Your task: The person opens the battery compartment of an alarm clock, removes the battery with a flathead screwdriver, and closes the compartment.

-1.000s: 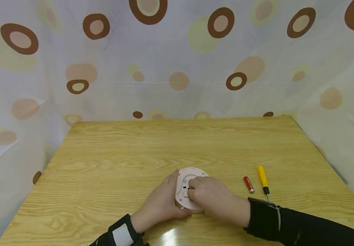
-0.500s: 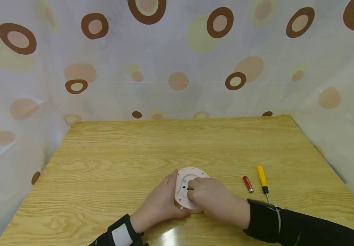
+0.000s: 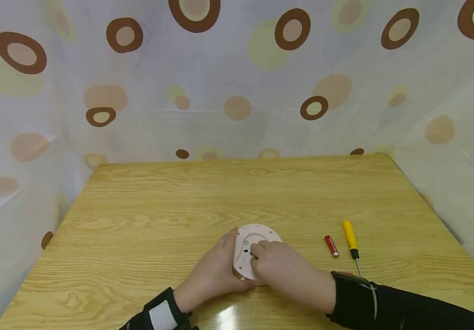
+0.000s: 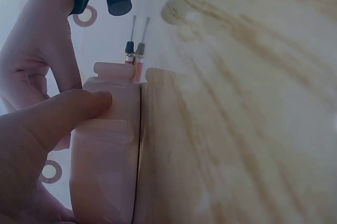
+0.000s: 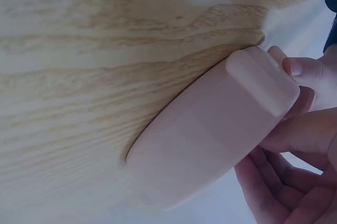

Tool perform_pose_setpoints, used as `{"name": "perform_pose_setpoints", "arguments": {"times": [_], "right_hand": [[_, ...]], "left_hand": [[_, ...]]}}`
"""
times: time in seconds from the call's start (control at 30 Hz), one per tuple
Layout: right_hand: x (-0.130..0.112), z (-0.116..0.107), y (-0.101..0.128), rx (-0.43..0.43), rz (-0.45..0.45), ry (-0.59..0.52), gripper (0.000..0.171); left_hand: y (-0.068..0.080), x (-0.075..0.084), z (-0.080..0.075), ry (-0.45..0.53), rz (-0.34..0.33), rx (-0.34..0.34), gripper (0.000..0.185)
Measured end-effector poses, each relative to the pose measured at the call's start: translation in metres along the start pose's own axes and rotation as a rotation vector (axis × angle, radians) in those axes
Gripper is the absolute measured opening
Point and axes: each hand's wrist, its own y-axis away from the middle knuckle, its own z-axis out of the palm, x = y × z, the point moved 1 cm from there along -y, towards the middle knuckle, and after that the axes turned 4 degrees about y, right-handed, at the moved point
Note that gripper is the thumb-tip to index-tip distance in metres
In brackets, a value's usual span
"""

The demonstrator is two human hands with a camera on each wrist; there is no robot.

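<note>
A round pink device [image 3: 262, 233] lies face down on the wooden table [image 3: 220, 192], near its front edge. My left hand [image 3: 214, 275] grips the device's left rim, thumb along the edge [image 4: 63, 113]. My right hand [image 3: 282, 270] rests on the device's back with curled fingers, and its fingertips pinch at a small black part there. In the left wrist view the device [image 4: 105, 155] shows side-on, flat on the wood. The right wrist view shows its pink rim [image 5: 210, 129] with my fingers [image 5: 284, 171] beside it. What the black part is cannot be told.
A red battery [image 3: 331, 246] and a yellow-handled screwdriver [image 3: 350, 238] lie to the right of the device. A spotted curtain [image 3: 237, 91] closes off the back and both sides of the table.
My right fingertips have shifted slightly on the device's back. The left hand, battery and screwdriver have stayed where they were.
</note>
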Motion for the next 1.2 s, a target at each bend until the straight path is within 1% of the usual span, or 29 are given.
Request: {"name": "perform_pose_setpoints", "arguments": {"times": [0.1,0.3,0.37,0.57,0.7,0.77,0.97,1.07,1.2], "right_hand": [[0.0,0.001,0.001,0.002,0.0,-0.026,0.008],[0.004,0.001,0.002,-0.019,0.035,-0.148,0.011],[0.006,0.001,0.003,-0.019,0.044,-0.169,0.013],[0.007,0.002,0.005,0.051,0.04,-0.162,0.011],[0.011,0.001,0.01,0.055,0.068,-0.159,0.013],[0.015,0.0,0.013,0.031,0.098,-0.168,0.02],[0.031,-0.006,0.022,-0.09,0.193,-0.175,0.054],[0.036,-0.009,0.029,-0.114,0.224,-0.187,0.067],[0.039,-0.007,0.036,-0.134,0.265,-0.199,0.083]], "left_hand": [[0.0,0.0,0.0,-0.001,-0.001,0.0,0.123],[0.0,0.001,-0.001,0.01,-0.007,-0.017,0.124],[0.001,0.002,-0.001,0.01,-0.008,-0.019,0.124],[0.001,0.002,-0.001,-0.001,-0.008,-0.011,0.124],[0.0,0.002,-0.001,-0.002,-0.015,-0.016,0.124],[0.0,0.002,-0.001,0.0,-0.019,-0.018,0.124],[0.0,0.002,0.0,-0.013,-0.004,-0.006,0.125],[0.001,0.001,0.0,-0.015,0.004,0.003,0.126],[0.001,0.001,0.0,-0.002,0.012,0.003,0.126]]}}
